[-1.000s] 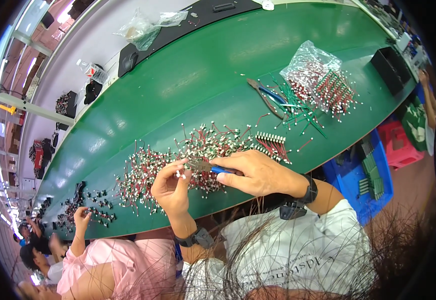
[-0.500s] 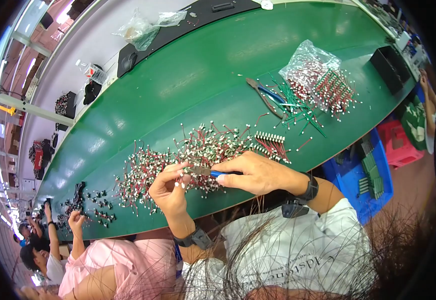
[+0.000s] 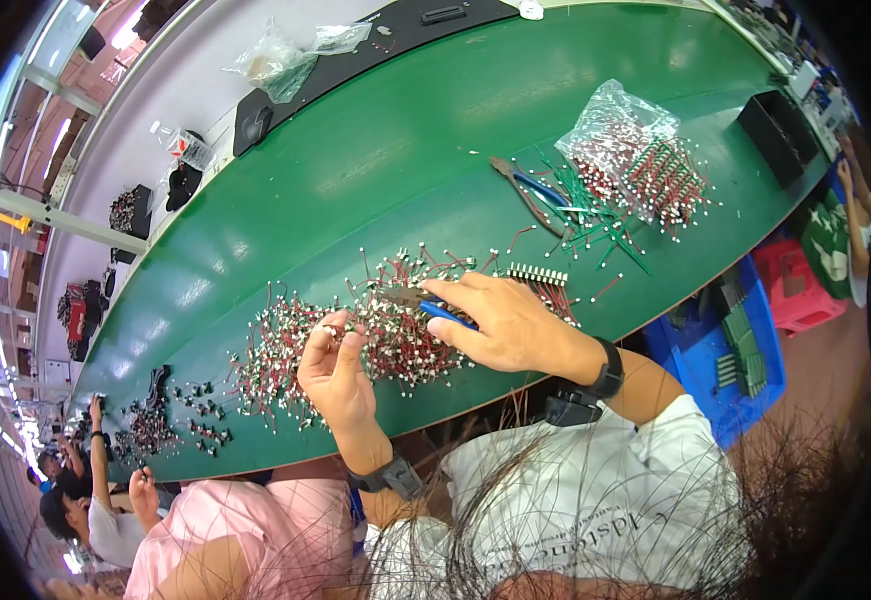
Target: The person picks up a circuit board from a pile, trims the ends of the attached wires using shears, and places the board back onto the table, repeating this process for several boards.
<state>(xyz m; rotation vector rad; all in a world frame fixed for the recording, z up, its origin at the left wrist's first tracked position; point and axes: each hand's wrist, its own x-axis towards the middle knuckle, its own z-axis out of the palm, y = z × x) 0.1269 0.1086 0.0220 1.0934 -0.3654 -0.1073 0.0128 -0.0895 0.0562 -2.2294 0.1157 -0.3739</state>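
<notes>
The left hand (image 3: 341,375) curls narrowly, its contents too small to tell; the right hand (image 3: 516,325) grips blue-handled metal pliers (image 3: 444,314), now lifted away from the left, so one squeeze is probably finished; beneath, a heap of thin red wires with white connectors (image 3: 396,345) lines the green workbench's (image 3: 376,180) near edge.

My right hand (image 3: 516,325) grips blue-handled pliers (image 3: 448,315) above a heap of red-wired white connectors (image 3: 281,365) on the green tabletop (image 3: 306,200). My left hand (image 3: 341,385) is just beside their tips, thumb and fingers curled close together; whether they pinch a piece I can't tell. Farther right lie other pliers (image 3: 541,189), green strips (image 3: 588,212) and a clear plastic bag (image 3: 611,105) over more wired connectors.
</notes>
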